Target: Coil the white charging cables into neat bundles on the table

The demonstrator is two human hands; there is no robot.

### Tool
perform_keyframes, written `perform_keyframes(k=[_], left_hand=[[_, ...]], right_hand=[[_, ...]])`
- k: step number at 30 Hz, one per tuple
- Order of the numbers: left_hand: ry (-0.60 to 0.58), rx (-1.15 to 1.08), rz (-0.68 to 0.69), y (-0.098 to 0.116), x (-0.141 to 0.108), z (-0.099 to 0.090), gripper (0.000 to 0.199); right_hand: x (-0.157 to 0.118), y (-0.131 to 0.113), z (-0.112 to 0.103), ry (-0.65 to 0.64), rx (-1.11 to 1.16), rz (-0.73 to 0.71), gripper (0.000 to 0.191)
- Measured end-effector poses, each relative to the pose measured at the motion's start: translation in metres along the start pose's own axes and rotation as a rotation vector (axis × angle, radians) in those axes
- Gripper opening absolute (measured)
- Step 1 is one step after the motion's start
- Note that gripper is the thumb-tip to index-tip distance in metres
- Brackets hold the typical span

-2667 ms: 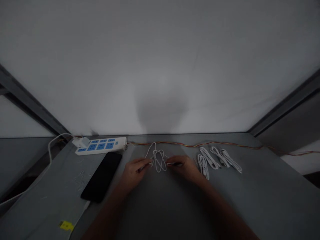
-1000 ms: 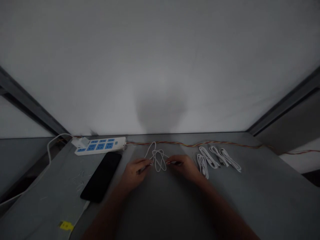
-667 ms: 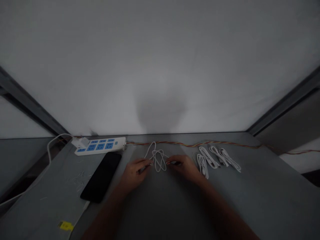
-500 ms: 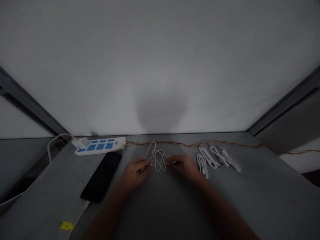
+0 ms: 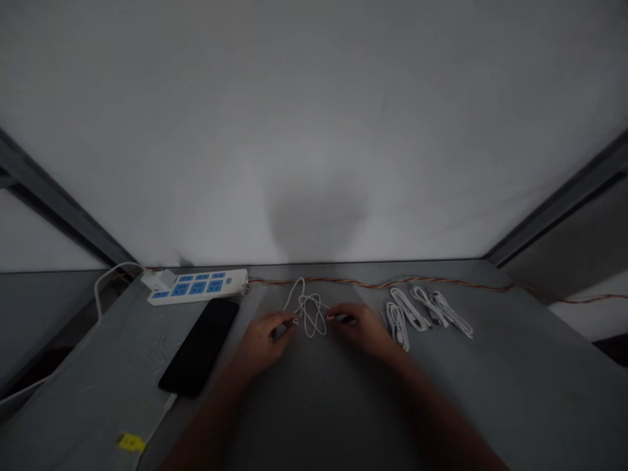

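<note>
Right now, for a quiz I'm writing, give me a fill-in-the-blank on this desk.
The looped white cable lies between the two ____.
The phone beside the left hand is ____.
The power strip has ____ sockets.
The bundled white cables lie to the ____ of the right hand.

Missing words: hands; black; blue; right.

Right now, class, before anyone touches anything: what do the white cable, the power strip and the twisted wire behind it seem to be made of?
The white cable looks like smooth plastic sheathing, given its soft, flexible loops. The power strip seems to be white moulded plastic with a slight sheen and blue socket panels. The twisted wire looks like thin insulated strands, orange and brown, though the dim light leaves this open.
</note>
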State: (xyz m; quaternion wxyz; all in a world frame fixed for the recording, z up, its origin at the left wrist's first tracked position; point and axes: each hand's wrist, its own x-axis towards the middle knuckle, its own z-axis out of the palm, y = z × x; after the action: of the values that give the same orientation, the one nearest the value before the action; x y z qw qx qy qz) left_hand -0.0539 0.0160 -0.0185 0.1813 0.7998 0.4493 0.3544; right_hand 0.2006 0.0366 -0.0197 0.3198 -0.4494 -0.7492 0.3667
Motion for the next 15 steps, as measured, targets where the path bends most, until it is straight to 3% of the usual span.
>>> perform_keyframes(k=[6,10,13,15], left_hand=[[-0.037,0.052,-0.093,0.004,0.004,-0.001,0.026],[-0.006,0.126,-0.218,0.004,0.006,-0.001,0.031],[-0.056,0.182,-0.281,0.0,0.006,0.002,0.031],[-0.097,0.207,-0.288,-0.001,0.005,0.005,0.028]], right_hand=[[-0.002,-0.009,-0.003,0.121,-0.095,-0.089,0.024],[-0.002,-0.01,-0.001,0.179,-0.129,0.019,0.027],[-0.002,-0.007,0.005,0.185,-0.176,0.11,0.028],[-0.001,-0.004,0.01,0.159,-0.212,0.157,0.039]])
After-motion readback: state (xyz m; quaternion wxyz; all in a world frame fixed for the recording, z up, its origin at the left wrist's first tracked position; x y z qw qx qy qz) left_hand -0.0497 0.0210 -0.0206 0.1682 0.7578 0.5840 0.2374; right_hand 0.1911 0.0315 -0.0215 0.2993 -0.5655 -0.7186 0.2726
